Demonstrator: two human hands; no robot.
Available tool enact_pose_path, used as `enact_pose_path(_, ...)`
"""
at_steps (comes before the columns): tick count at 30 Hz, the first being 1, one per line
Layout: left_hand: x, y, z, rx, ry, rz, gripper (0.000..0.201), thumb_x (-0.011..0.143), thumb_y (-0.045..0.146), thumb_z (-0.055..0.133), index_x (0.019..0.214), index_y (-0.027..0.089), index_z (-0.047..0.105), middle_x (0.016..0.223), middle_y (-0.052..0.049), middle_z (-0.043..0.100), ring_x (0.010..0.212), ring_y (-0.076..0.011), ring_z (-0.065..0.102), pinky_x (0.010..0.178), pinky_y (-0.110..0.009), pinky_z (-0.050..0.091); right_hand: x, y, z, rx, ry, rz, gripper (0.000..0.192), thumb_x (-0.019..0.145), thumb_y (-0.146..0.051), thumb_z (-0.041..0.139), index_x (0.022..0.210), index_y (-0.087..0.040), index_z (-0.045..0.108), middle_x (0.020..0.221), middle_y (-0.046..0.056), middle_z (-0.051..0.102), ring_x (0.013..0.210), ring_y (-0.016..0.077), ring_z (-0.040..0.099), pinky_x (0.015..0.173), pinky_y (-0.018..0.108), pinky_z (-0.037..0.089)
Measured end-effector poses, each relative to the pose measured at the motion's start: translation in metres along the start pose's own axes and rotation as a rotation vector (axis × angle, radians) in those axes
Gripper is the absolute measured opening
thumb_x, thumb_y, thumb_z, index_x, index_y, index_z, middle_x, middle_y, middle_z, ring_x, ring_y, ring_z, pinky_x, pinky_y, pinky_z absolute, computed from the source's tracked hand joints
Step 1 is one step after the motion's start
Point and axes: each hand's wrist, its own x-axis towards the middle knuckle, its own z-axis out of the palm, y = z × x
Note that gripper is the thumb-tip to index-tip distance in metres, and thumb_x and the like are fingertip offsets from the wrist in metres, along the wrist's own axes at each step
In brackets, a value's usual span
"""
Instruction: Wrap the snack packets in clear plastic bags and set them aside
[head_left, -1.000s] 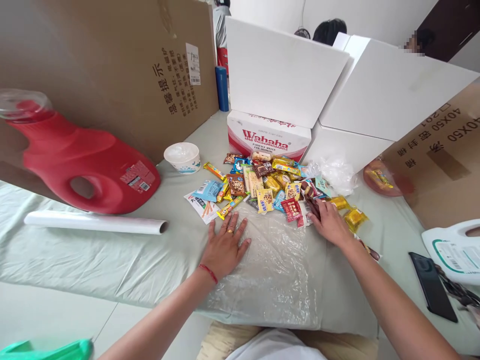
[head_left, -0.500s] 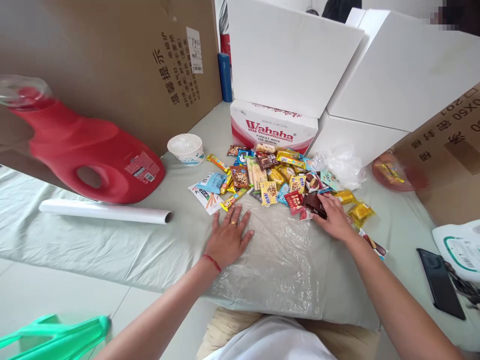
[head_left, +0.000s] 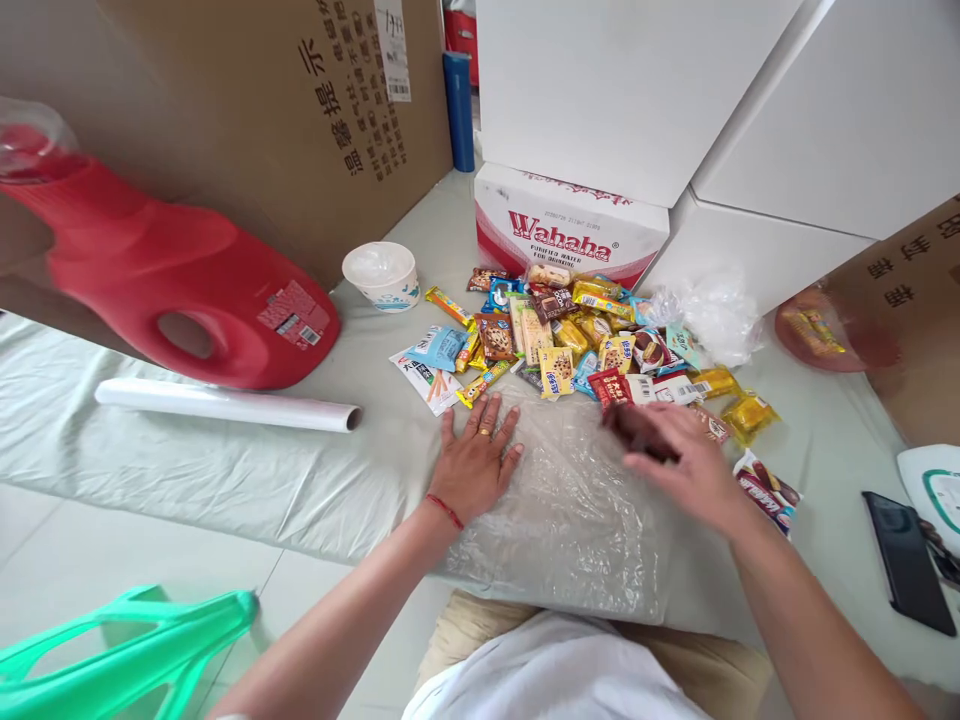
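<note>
My right hand (head_left: 694, 460) is closed on a dark brown snack packet (head_left: 639, 432), a little blurred, over the right part of a clear plastic sheet (head_left: 570, 530). With fingers spread, my left hand (head_left: 480, 460) lies flat on the sheet's left edge. Just beyond both hands is a heap of small wrapped snacks, among them a yellow cookie packet (head_left: 556, 372), a red packet (head_left: 609, 386) and a light blue packet (head_left: 437, 348). To the right of my right hand lies a wafer packet (head_left: 772, 490). Yellow-wrapped snacks (head_left: 750, 415) sit at the heap's right end.
A white roll (head_left: 225, 405) and a red detergent jug (head_left: 202, 290) lie left. Behind the heap stand a paper bowl (head_left: 381, 277), a Wahaha carton (head_left: 570, 225) and crumpled clear plastic (head_left: 720, 315). A black phone (head_left: 909, 560) is at right; a green stool (head_left: 135, 650) stands lower left.
My right hand has lifted the dark brown packet from the heap's front edge and drawn it toward me. My left hand stays flat on the sheet. The view has tilted down slightly.
</note>
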Motion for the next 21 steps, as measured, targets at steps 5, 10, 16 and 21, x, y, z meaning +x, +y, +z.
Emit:
enact_pose_path(5,0.000,0.002,-0.001,0.006,-0.001,-0.009,0.057,0.106,0.047,0.027,0.158,0.028,0.037,0.168,-0.011,0.027,0.156,-0.0336,0.024,0.122,-0.069,0.014,-0.008,-0.065,0.056,-0.024,-0.189,-0.179,0.057,0.093,-0.047,0.065,0.143,-0.020,0.057,0.125,0.017,0.065,0.134,0.0369,0.047,0.115,0.059,0.036)
enact_pose_path(10,0.000,0.002,0.000,0.019,-0.004,-0.011,0.057,0.106,0.045,0.025,0.159,0.027,0.037,0.169,-0.010,0.026,0.157,-0.0321,0.024,0.123,-0.068,0.015,-0.007,-0.065,0.079,-0.090,-0.205,-0.161,0.067,0.087,-0.047,0.074,0.144,-0.017,0.054,0.136,0.018,0.061,0.140,0.0383,0.041,0.120,0.062,0.026)
enact_pose_path(16,0.000,0.003,0.000,0.028,-0.011,-0.024,0.055,0.107,0.042,0.021,0.158,0.028,0.037,0.169,-0.009,0.026,0.157,-0.0301,0.024,0.122,-0.068,0.015,-0.011,-0.062,0.071,-0.059,-0.200,-0.097,0.050,0.088,-0.038,0.075,0.131,-0.017,0.063,0.126,0.016,0.064,0.133,0.0366,0.046,0.115,0.056,0.034)
enact_pose_path(21,0.000,0.003,0.001,0.029,-0.009,-0.020,0.056,0.107,0.043,0.021,0.159,0.028,0.036,0.169,-0.008,0.024,0.157,-0.0302,0.024,0.122,-0.069,0.016,-0.010,-0.081,0.084,-0.084,-0.119,-0.003,0.047,0.087,-0.045,0.073,0.124,-0.018,0.064,0.123,0.018,0.062,0.125,0.0384,0.048,0.108,0.057,0.039)
